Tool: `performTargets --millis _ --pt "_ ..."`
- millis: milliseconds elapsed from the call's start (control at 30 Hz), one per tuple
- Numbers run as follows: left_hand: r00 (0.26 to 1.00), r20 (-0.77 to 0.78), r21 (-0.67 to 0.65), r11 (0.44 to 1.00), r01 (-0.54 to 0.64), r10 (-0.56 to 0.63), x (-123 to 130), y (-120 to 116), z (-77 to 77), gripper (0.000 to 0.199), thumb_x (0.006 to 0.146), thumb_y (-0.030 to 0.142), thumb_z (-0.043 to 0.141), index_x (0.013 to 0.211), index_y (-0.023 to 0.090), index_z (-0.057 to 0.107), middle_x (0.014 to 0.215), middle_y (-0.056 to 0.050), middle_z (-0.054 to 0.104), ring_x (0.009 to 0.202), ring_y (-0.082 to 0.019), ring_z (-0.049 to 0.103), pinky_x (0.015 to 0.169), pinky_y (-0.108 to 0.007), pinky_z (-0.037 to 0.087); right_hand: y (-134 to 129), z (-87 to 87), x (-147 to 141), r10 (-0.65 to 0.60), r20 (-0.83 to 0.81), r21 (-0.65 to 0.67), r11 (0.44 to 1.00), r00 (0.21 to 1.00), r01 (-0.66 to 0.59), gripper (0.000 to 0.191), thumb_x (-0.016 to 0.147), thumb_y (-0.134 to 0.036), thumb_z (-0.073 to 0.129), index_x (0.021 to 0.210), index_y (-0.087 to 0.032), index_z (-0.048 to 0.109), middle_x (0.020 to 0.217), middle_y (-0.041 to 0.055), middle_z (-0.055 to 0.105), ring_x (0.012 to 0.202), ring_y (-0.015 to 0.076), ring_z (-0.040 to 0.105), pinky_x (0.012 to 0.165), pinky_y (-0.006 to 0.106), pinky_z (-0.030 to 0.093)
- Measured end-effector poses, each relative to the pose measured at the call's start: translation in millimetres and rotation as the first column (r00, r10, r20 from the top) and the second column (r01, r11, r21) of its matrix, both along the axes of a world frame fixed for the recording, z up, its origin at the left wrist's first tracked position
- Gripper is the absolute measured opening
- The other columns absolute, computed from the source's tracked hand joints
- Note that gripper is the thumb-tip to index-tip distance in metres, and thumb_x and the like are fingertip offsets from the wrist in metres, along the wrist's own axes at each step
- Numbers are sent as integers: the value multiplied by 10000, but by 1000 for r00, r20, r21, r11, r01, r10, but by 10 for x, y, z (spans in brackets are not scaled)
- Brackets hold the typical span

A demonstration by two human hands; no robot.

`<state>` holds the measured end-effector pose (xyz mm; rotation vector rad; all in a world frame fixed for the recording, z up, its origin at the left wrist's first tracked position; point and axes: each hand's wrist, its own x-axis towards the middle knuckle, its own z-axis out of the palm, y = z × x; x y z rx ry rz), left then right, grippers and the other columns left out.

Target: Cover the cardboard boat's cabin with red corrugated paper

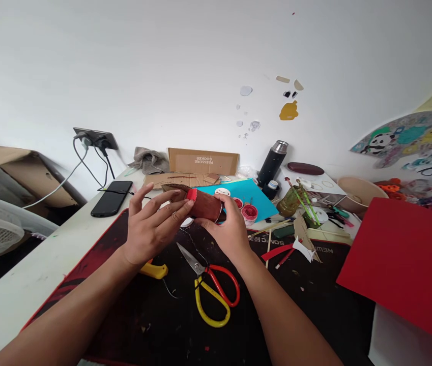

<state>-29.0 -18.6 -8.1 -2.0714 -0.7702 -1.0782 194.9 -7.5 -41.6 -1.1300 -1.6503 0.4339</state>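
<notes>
A reddish-brown rolled piece (207, 206) with a brown cardboard part at its left end is held above the black mat. My right hand (233, 229) grips its right end between thumb and fingers. My left hand (152, 223) has its fingertips on a bright red strip (192, 194) at the piece's left part, the fingers partly spread. Below the hands, scissors (204, 284) with one yellow and one red handle lie open on the mat. A yellow-handled tool (155, 270) sits partly behind my left wrist.
Behind the hands are a blue sheet (265, 203), red paint pots (249, 213) and a black flask (272, 163). A phone (112, 198) lies at the left. Red sheets (402, 264), paper scraps and brushes (301, 195) are at the right.
</notes>
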Motion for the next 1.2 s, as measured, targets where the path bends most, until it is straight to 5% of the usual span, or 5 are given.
performTargets --millis 200,767,1200 --pt "999 51 -118 993 26 -20 30 33 -38 510 986 92 784 1454 259 669 1141 -38 875 1164 -256 786 1262 -546 439 7 1 5 -8 11 36 999 1000 8 614 814 -375 1016 1316 -273 677 1384 134 758 1308 366 718 1089 538 604" --pt "991 124 -394 914 91 -45 -15 93 -139 771 1015 210 734 1728 318 463 1263 -124 733 1279 -374 619 1218 -666 480 -21 30 -4 -3 121 63 998 993 -4 606 835 -420 1008 1321 -292 668 1358 125 768 1296 379 715 1110 583 582" --pt "991 135 -254 966 44 -9 -6 74 -125 525 1020 237 777 1516 369 670 1208 -56 829 1242 -324 706 1216 -626 469 -45 48 -35 -5 89 30 1000 996 2 594 827 -458 1007 1283 -284 669 1292 117 775 1210 362 732 1005 527 615"
